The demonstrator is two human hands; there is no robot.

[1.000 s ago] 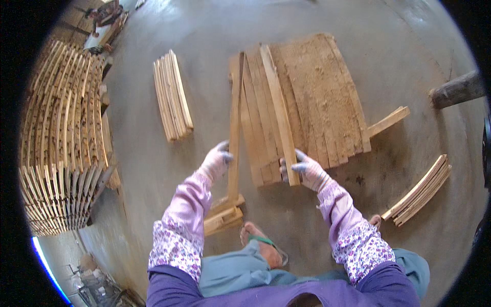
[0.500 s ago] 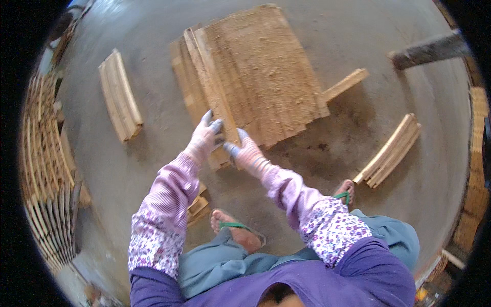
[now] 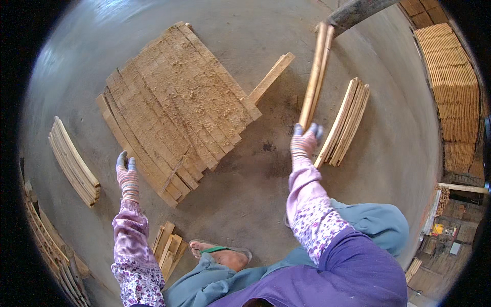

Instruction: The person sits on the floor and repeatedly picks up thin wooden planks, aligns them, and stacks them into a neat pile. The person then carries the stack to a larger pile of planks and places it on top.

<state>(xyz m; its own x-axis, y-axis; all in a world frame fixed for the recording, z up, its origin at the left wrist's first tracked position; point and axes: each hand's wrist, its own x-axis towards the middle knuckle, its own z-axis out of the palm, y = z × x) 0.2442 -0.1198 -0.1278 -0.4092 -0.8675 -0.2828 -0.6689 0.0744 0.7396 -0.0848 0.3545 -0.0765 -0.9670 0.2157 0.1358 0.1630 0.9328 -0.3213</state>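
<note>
Wooden strips (image 3: 312, 77), two, are gripped by the right of two hands (image 3: 305, 143).

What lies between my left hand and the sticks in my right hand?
In the head view, the broad bed of boards lies nearest your left hand, then grey floor with a dark stain.

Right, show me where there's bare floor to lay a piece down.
Bare floor lies between the planks, the left foot and the right strip bundle; also between the planks and the left strip bundle, and beyond the planks' far edge. It's crowded where the right hand holds wooden strips beside the right strip bundle, and around the short offcuts.
</note>
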